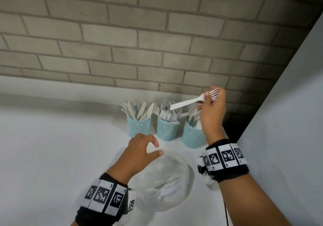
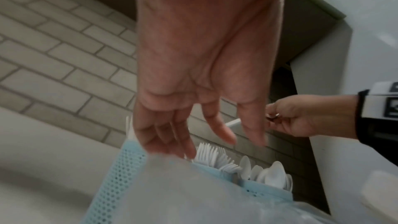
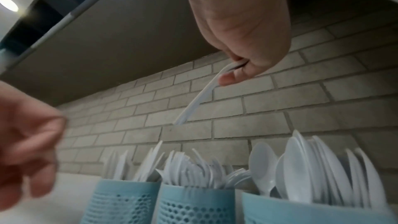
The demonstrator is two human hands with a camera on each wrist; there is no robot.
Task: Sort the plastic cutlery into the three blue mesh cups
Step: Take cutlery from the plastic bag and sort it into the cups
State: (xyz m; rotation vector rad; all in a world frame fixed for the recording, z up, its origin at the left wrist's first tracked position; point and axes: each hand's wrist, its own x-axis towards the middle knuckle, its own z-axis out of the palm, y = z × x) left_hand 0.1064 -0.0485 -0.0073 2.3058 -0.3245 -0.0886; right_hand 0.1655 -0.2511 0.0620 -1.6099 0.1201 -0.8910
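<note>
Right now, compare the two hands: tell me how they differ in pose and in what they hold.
The right hand is raised above the blue mesh cups and pinches a white plastic fork near its tines; the left hand is lower, over the clear plastic bag, and holds nothing. The right hand's fingers are curled round the fork; the left's are loosely spread. Both wear a marker-printed wristband.

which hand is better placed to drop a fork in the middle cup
Right. The right hand already pinches a fork above the middle cup, which holds forks. The left hand is empty, low over the plastic bag.
</note>
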